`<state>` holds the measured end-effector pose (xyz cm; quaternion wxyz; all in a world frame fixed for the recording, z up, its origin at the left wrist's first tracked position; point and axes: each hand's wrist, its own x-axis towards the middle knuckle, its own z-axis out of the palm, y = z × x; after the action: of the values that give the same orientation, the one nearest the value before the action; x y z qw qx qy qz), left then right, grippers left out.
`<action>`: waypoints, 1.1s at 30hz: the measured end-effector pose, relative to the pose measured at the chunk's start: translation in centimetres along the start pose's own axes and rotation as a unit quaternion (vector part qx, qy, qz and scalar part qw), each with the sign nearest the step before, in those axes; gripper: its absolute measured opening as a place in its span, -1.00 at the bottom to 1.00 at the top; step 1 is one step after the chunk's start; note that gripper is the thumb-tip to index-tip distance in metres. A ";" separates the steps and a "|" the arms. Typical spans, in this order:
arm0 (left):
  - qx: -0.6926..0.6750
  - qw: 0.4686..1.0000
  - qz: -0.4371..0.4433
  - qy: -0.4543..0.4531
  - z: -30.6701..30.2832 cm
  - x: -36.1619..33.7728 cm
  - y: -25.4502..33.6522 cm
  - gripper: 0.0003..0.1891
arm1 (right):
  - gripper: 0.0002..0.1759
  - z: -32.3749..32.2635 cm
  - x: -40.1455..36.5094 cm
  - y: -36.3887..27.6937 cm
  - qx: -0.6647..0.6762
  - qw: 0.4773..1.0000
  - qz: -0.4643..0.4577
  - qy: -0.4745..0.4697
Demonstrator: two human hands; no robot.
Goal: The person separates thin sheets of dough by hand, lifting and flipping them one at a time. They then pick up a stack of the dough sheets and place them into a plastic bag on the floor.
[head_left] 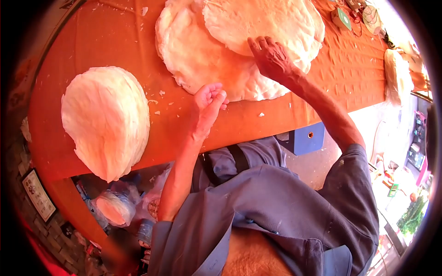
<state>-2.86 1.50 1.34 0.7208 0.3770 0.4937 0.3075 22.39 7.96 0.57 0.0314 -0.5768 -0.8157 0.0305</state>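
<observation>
Two large round sheets of white, fluffy wadding overlap on the orange-covered table: a wide lower sheet (193, 60) and a smaller upper sheet (262, 23) set towards the right. My right hand (272, 57) rests palm down at the near edge of the upper sheet, fingers slightly bent and apart. Just off the lower sheet's near edge is my left hand (210, 103), its fingers curled and thumb pressed in. I cannot tell whether anything is pinched in it. A separate pointed oval pad of the same wadding (108, 119) lies at the left, its tip hanging over the table edge.
Small white scraps dot the orange cloth (221, 126). A green-and-white box (340, 19) and wires lie at the far right. Another white bundle (397, 78) sits at the table's right end. Below are a blue box (308, 139) and clear plastic bags (117, 207).
</observation>
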 end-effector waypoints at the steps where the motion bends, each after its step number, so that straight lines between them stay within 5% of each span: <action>1: 0.002 1.000 0.002 0.004 -0.3 -0.2 -0.1 -0.62 | -0.38 -0.1 0.0 0.2 -0.015 1.000 -0.007 -0.003; 2: 0.004 1.000 0.005 0.009 -0.5 -0.4 -0.2 -0.62 | -0.38 -0.1 0.1 0.5 -0.030 0.999 -0.015 -0.006; 3: 0.006 1.000 0.007 0.014 -0.8 -0.6 -0.2 -0.62 | -0.58 0.5 0.3 1.4 -0.057 0.995 -0.027 0.074; 6: -0.008 1.000 -0.012 0.021 -1.3 -1.0 -0.2 -0.63 | -0.91 -1.2 1.8 5.2 -0.080 0.993 -0.024 0.084; 9: -0.059 0.998 -0.035 0.001 -1.3 -1.3 -0.5 -0.65 | -0.92 -8.9 3.4 7.8 -0.190 0.973 0.055 0.123; 13: -0.149 0.986 -0.067 -0.032 0.1 -0.1 0.1 -0.54 | -0.91 -14.1 1.7 -0.7 -0.010 0.967 -0.028 0.254; 17: -0.347 0.936 -0.033 -0.049 0.9 0.8 0.7 -0.36 | -0.96 -7.1 -2.1 -7.3 0.056 0.995 -0.056 0.055; 19: -0.383 0.923 -0.019 -0.041 0.8 0.7 0.5 -0.32 | -0.70 -3.8 -3.9 -8.9 0.138 0.990 -0.031 -0.006; 24: -0.369 0.929 0.003 -0.042 0.3 0.7 0.0 -0.32 | -0.50 -4.4 -4.8 -8.9 0.261 0.962 -0.018 0.083; 27: -0.357 0.933 0.013 -0.045 0.7 0.6 0.4 -0.36 | -0.46 -4.7 -4.2 -7.8 0.319 0.946 -0.010 0.052; 33: -0.347 0.938 0.006 -0.030 0.3 1.2 -0.7 -0.52 | -0.61 -3.3 -4.5 -7.4 0.394 0.919 0.032 0.005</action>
<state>-2.16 2.07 0.27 0.8195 0.1161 0.3321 0.4524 17.27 1.31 4.43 0.2588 -0.5435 -0.7190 0.3474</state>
